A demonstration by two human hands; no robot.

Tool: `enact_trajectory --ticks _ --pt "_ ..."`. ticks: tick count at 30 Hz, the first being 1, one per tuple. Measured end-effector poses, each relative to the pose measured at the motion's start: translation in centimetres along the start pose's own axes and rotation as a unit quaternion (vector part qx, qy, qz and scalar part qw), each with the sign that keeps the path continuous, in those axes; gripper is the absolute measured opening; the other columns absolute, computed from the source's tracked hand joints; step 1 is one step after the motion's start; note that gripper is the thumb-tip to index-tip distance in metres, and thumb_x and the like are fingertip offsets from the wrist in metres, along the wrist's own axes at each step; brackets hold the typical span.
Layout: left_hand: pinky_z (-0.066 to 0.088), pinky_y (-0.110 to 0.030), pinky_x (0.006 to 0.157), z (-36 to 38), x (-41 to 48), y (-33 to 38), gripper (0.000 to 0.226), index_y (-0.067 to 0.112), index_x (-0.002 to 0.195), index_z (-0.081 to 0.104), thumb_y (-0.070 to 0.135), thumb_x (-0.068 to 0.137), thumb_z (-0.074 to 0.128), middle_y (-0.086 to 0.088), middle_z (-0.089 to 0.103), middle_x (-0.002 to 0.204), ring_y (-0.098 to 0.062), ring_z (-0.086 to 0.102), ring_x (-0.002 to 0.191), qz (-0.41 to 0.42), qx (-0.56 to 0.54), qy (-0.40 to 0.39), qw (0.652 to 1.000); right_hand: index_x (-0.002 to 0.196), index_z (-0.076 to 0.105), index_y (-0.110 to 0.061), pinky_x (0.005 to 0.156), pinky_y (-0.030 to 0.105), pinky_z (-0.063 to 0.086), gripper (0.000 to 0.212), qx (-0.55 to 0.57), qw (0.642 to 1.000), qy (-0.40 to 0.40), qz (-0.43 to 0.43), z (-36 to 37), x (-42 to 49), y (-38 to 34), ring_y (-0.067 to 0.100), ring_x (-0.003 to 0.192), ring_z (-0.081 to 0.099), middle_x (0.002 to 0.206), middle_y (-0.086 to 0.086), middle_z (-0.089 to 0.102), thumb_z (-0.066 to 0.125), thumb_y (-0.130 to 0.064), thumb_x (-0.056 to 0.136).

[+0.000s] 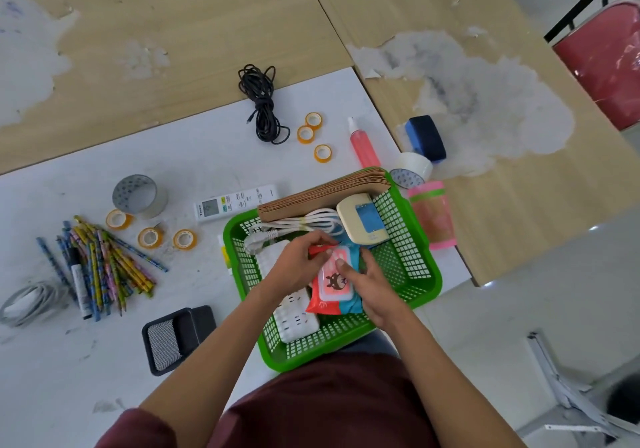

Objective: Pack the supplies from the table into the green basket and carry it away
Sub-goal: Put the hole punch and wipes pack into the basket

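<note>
Green basket at near edge of white table, right in front of torso.

Inside:
- far rim: stack of brown paper bags, leaning along it.
- just below bags: coiled white cable.
- far-right corner: cream device w/ blue panel, tilted against mesh wall.
- left side: white power strip, lying lengthwise, partly under left forearm.
- middle: wipes pack, red & blue, cartoon on lid, overlapping the strip.

Pack held by both hands. Left hand pinching far end btw thumb & fingertips. Right hand curled round right edge, thumb on lid.

Outside the basket, on the table:
- pink cup w/ green band, just beside right rim.
- white tape roll near far-right corner, blue eraser beyond it.
- pink spray bottle, lying down, just past the bags.
- remote near far-left corner.
- small white-yellow item against left wall, too hidden to name.
- black mesh tray, near left, apart from basket.

Well apart, farther left & back: grey tape roll, three small tape rolls, three more, pencils in a loose heap w/ a marker, grey cable, black cable.
</note>
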State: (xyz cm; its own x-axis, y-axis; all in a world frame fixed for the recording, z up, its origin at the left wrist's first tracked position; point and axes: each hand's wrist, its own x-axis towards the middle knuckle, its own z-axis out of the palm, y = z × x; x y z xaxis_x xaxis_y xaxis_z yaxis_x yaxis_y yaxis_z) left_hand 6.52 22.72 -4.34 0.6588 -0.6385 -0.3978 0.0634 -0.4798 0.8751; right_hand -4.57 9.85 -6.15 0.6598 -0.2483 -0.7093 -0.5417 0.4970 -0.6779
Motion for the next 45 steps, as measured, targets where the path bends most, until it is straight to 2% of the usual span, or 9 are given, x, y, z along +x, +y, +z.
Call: enact_trajectory --ticks 8,13,16,21,25,30,34,37,45 --pt "0.062 -0.047 0.065 -1.1 1.6 0.2 0.020 0.016 0.107 0.065 0.008 0.089 0.070 -0.007 0.068 0.100 -0.023 0.073 0.088 -0.075 -0.035 -0.121 0.989 0.132 0.055 -0.022 0.086 0.045 0.059 0.035 0.077 0.996 0.044 0.007 -0.1 -0.4 -0.9 0.029 0.102 0.072 0.115 0.007 0.074 0.062 -0.016 0.098" --pt "0.060 -0.044 0.077 -0.5 0.8 -1.6 0.011 0.013 0.096 0.077 0.011 0.085 0.076 0.000 0.072 0.099 -0.015 0.070 0.090 -0.010 -0.035 0.003 0.999 0.128 0.051 -0.036 0.080 0.046 0.060 0.064 -0.089 0.984 0.075 0.136 1.2 -0.5 -1.3 0.024 0.100 0.070 0.115 -0.002 0.071 0.052 -0.081 0.081" --pt "0.057 -0.034 0.085 -0.1 0.2 -2.2 0.014 0.016 0.094 0.080 0.010 0.082 0.078 0.003 0.072 0.104 -0.010 0.067 0.095 0.044 -0.002 0.050 0.998 0.131 0.047 -0.044 0.080 0.047 0.053 0.096 -0.055 0.975 0.096 0.195 2.7 0.1 -0.9 0.023 0.110 0.060 0.126 -0.003 0.061 0.051 -0.100 0.053" --pt "0.056 -0.034 0.078 0.1 -0.8 -1.7 0.019 0.021 0.087 0.079 0.011 0.076 0.066 0.007 0.071 0.099 -0.007 0.066 0.088 0.112 0.058 0.041 0.991 0.125 0.062 -0.029 0.078 0.054 0.059 0.082 0.106 0.964 0.151 0.193 3.9 1.9 0.1 0.030 0.098 0.072 0.108 0.010 0.075 0.079 -0.070 0.055" --pt "0.048 -0.040 0.059 -1.4 -0.1 0.9 0.025 0.024 0.085 0.049 0.033 0.065 0.036 0.000 0.063 0.094 -0.022 0.057 0.084 0.108 0.128 0.038 0.985 0.121 0.063 -0.018 0.079 0.050 0.061 0.059 0.126 0.964 0.201 0.122 3.7 2.1 0.2 0.029 0.092 0.074 0.101 0.010 0.076 0.081 -0.048 0.073" --pt "0.050 -0.035 0.080 -1.5 3.9 2.7 0.062 0.016 0.142 0.035 0.019 0.085 0.057 -0.001 0.039 0.147 -0.024 0.048 0.121 0.118 0.508 -0.033 0.853 0.112 0.061 -0.019 0.076 0.037 0.060 0.041 0.102 0.958 0.256 0.079 3.3 2.0 0.0 0.020 0.090 0.071 0.100 0.006 0.073 0.078 -0.044 0.084" --pt "0.052 -0.039 0.076 0.5 5.6 1.7 0.071 0.019 0.151 0.025 0.014 0.091 0.063 -0.005 0.031 0.149 -0.029 0.046 0.120 0.100 0.617 -0.057 0.778 0.113 0.062 -0.016 0.071 0.030 0.057 0.034 0.074 0.955 0.283 0.050 3.3 1.9 0.0 0.019 0.091 0.070 0.103 0.006 0.071 0.074 -0.036 0.089" --pt "0.045 -0.036 0.064 1.4 6.2 1.9 0.054 0.015 0.149 0.034 0.012 0.098 0.052 -0.008 0.037 0.138 -0.030 0.052 0.108 0.108 0.622 -0.022 0.775 0.118 0.062 -0.015 0.077 0.030 0.056 0.033 0.047 0.954 0.294 0.033 3.0 1.8 0.3 0.018 0.093 0.068 0.107 0.005 0.070 0.072 -0.033 0.091" --pt "0.057 -0.040 0.068 -0.1 5.1 0.2 0.055 0.022 0.135 0.048 -0.001 0.087 0.060 -0.017 0.041 0.134 -0.035 0.056 0.098 0.213 0.554 -0.031 0.804 0.118 0.060 -0.013 0.062 0.022 0.049 0.032 0.028 0.958 0.285 0.008 2.5 1.3 0.2 0.012 0.083 0.066 0.099 0.002 0.069 0.070 -0.031 0.094"
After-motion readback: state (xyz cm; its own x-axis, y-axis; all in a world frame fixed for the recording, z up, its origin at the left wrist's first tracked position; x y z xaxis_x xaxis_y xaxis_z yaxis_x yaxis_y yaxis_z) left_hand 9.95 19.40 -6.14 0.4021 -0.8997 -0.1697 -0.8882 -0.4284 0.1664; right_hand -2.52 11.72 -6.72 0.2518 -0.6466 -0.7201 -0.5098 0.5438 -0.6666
